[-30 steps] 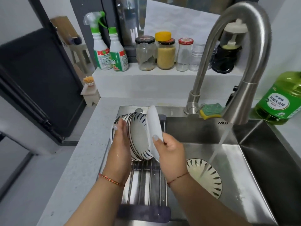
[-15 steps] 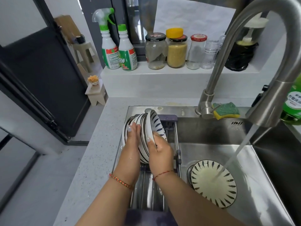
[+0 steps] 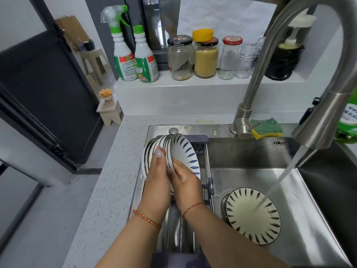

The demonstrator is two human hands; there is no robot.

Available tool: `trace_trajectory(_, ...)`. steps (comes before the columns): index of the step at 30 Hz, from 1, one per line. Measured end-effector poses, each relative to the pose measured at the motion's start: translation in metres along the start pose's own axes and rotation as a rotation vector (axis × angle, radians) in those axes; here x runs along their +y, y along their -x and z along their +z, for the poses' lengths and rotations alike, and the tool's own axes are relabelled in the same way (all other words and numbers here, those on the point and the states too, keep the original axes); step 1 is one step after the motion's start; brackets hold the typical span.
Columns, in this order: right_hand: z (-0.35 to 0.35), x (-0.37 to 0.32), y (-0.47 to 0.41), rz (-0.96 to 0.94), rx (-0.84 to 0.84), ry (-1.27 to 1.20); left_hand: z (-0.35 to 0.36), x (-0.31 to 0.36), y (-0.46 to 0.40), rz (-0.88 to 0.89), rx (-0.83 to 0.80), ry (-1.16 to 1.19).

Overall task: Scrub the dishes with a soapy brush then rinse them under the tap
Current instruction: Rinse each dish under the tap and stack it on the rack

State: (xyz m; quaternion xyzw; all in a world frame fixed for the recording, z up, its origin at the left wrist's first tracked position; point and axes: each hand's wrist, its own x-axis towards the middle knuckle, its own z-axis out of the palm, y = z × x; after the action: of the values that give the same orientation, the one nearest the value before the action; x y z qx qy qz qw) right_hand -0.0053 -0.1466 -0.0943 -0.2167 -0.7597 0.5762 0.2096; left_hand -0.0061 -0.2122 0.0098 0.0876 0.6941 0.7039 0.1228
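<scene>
Several white plates with dark leaf marks stand on edge in a stack [image 3: 154, 151] on the drying rack [image 3: 209, 182] at the sink's left side. My left hand [image 3: 157, 175] rests with straight fingers against the stack. My right hand [image 3: 186, 180] holds the lower edge of the rightmost plate [image 3: 185, 151], which leans on the others. Another patterned plate [image 3: 253, 215] lies flat in the steel sink [image 3: 309, 209], and water from the tap [image 3: 324, 117] pours onto its right part. No brush is in view.
A green and yellow sponge [image 3: 266, 128] sits by the tap's base. A green detergent bottle [image 3: 347, 120] stands at the right edge. On the back ledge are spray bottles [image 3: 135, 55] and jars [image 3: 206, 57]. A speckled counter [image 3: 108, 190] runs along the left.
My right hand brought the plate from upright in front of the stack and set it leaning against it. The view shifted left, so the tap and the sink plate sit further right.
</scene>
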Motion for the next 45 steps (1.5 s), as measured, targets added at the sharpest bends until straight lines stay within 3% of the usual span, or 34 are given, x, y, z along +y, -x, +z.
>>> trace_trajectory(4,-0.024,-0.003,0.013,-0.068,0.047,0.051,0.009,-0.011,-0.001,-0.003,0.117,0.003)
trace_trajectory(8,-0.062,-0.004,0.031,-0.166,0.116,0.132,0.035,-0.022,0.003,-0.009,0.134,0.017)
trace_trajectory(12,-0.108,0.007,0.044,-0.194,0.004,0.245,0.066,-0.033,0.016,-0.059,0.139,0.018)
trace_trajectory(17,-0.175,0.029,0.056,0.105,-0.311,0.461,0.109,-0.045,0.034,-0.301,0.018,0.105)
trace_trajectory(21,-0.221,0.064,0.06,0.376,-0.406,0.601,0.128,-0.068,0.044,-0.502,-0.094,0.008)
trace_trajectory(26,-0.264,0.104,0.05,0.667,-0.335,0.639,0.148,-0.08,0.059,-0.745,-0.117,-0.024)
trace_trajectory(31,-0.285,0.133,0.041,0.763,-0.258,0.661,0.161,-0.083,0.068,-0.913,-0.082,0.005)
trace_trajectory(45,-0.282,0.179,0.039,0.969,-0.277,0.468,0.181,-0.091,0.065,-1.016,-0.048,0.083)
